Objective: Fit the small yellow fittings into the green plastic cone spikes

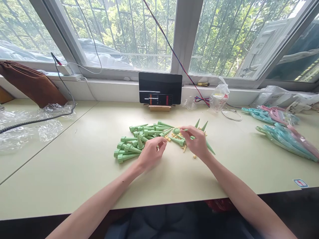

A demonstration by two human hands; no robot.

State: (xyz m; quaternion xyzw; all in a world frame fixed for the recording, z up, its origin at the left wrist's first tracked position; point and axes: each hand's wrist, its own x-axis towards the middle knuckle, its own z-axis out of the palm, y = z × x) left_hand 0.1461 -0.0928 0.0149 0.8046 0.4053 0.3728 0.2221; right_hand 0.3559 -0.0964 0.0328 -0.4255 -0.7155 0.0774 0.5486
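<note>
My right hand (196,141) is closed in a pinch, with a light-green plastic piece (176,130) showing at its fingertips. To its left, my left hand (152,152) also has its thumb and fingers drawn together beside some small pale-yellow plastic fittings (168,138); what they hold, if anything, is hidden. A heap of green plastic spikes with ridged caps (128,147) lies left of and behind my left hand. Around my right hand lie more green spikes (210,147), partly covered by it. One yellow fitting (184,148) rests on the table between the hands.
On the pale table (74,179), a tablet (159,84) stands upright at the back with a phone (160,99) before it. Clear plastic wrap (50,127) and a dark cable lie left. A bagged cup (219,98), white cable (231,115) and blue and pink hangers (286,136) are right.
</note>
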